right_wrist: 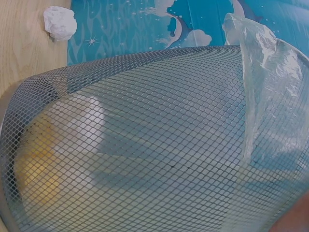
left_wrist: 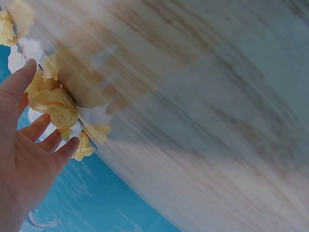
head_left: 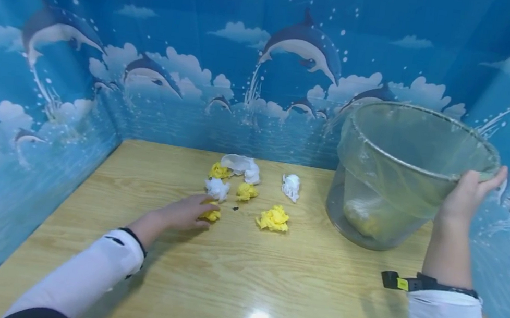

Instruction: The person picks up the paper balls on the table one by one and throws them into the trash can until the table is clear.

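Observation:
On the left of the table, my left hand (head_left: pixel 187 211) is at a crumpled yellow paper ball (head_left: pixel 212 213). In the left wrist view the thumb and fingers of this hand (left_wrist: pixel 36 154) spread around the yellow ball (left_wrist: pixel 53 104) without closing on it. My right hand (head_left: pixel 463 198) grips the rim of a mesh wastebasket (head_left: pixel 374 193), which is tilted and lined with a thin translucent bag (head_left: pixel 403 181). Yellow and white crumpled paper (right_wrist: pixel 41 169) shows through the mesh at the bottom of the basket. Only a bit of the right hand appears in the right wrist view.
Nearby lie a white ball (head_left: pixel 217 189), yellow balls (head_left: pixel 246 192), (head_left: pixel 219 170), a crumpled white piece (head_left: pixel 244 168), another white ball (head_left: pixel 291 187) and a yellow ball (head_left: pixel 273 218). A tiny dark scrap (head_left: pixel 235 208) is among them. Dolphin-print curtains (head_left: pixel 170 118) border the wooden table (head_left: pixel 222 276).

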A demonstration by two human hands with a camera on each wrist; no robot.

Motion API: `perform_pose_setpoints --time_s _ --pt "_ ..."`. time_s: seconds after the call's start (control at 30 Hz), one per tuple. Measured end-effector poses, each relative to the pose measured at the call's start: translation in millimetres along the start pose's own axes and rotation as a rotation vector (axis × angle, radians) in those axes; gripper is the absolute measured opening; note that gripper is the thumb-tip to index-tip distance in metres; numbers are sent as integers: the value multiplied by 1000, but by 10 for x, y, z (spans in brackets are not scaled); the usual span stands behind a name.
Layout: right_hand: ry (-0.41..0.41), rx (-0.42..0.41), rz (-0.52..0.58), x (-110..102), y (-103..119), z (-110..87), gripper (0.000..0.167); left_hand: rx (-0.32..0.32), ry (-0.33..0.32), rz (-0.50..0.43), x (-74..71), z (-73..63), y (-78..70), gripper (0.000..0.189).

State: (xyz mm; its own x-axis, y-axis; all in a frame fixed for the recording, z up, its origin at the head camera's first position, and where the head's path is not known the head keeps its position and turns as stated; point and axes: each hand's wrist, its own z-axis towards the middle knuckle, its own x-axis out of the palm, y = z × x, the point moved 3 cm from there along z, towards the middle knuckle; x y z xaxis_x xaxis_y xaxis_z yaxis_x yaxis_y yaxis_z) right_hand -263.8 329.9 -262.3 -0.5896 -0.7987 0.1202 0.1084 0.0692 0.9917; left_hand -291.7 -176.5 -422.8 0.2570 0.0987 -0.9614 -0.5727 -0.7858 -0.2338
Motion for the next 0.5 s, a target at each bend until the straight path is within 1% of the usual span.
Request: perform_pose_setpoints --time_s 0.13,0.3,0.5 --pt "2 7 -4 0 4 -8 68 13 3 0 -4 1 -18 50" --pt "5 13 -5 -2 8 -7 68 10 28 -13 18 25 -16 48" --pt "4 17 -2 -5 10 -1 69 46 40 -35 44 39 -7 41"
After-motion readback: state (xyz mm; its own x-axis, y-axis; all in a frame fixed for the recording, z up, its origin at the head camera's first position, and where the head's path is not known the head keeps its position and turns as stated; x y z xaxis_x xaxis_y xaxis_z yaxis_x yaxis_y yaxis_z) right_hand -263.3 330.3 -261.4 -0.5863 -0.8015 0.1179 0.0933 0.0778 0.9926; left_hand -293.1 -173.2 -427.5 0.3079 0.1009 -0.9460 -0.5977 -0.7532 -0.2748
